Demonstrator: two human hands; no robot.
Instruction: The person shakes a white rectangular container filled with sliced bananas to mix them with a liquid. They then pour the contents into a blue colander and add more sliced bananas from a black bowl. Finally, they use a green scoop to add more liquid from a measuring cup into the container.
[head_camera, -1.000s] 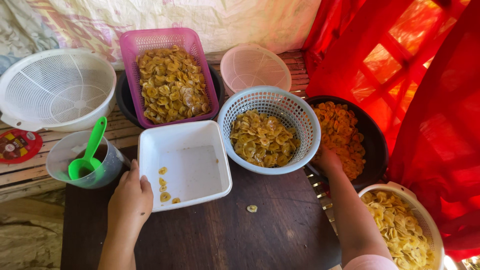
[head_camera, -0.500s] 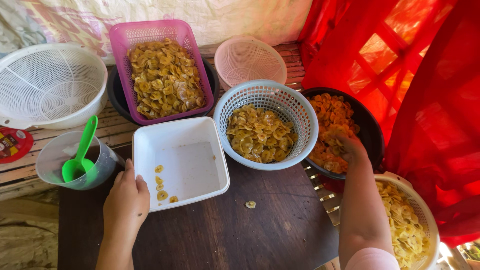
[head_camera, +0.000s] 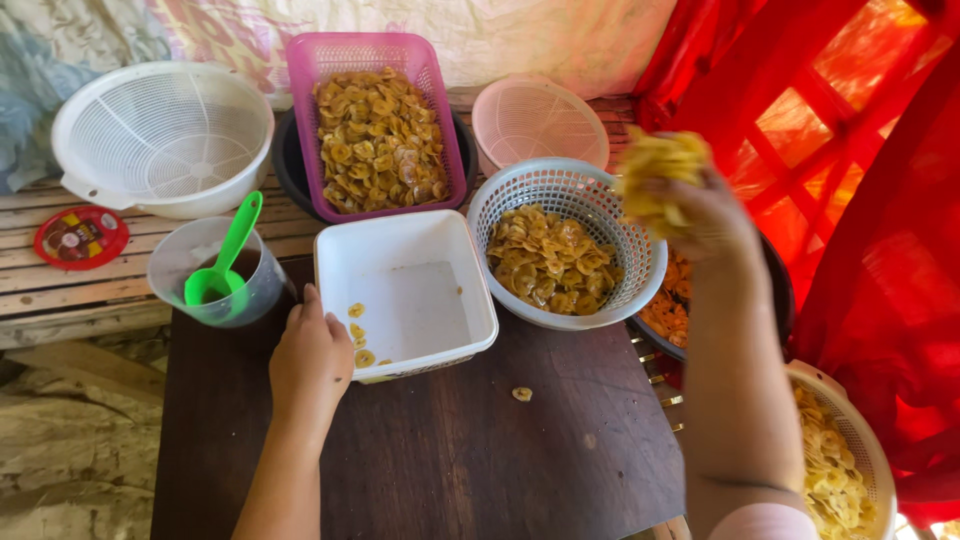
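Observation:
My right hand (head_camera: 700, 215) is raised above the right rim of a light blue round basket (head_camera: 590, 185) of banana chips, and it grips a heap of yellow banana chips (head_camera: 655, 170). My left hand (head_camera: 312, 355) rests on the near left edge of a white square tub (head_camera: 410, 245); the tub holds a few chips in its left corner. A dark pan (head_camera: 775, 290) with orange chips lies partly hidden behind my right forearm.
A pink rectangular basket (head_camera: 375, 50) full of chips sits at the back. A white colander (head_camera: 165, 135) and a clear jug with a green scoop (head_camera: 225, 265) stand left. A pink strainer (head_camera: 540, 115), a chip-filled bowl (head_camera: 835, 455) at lower right, one loose chip (head_camera: 521, 394) on the dark table.
My right hand has risen from the dark pan at the right, bringing up a handful of chips over the blue basket's rim. My left hand has stayed on the tub.

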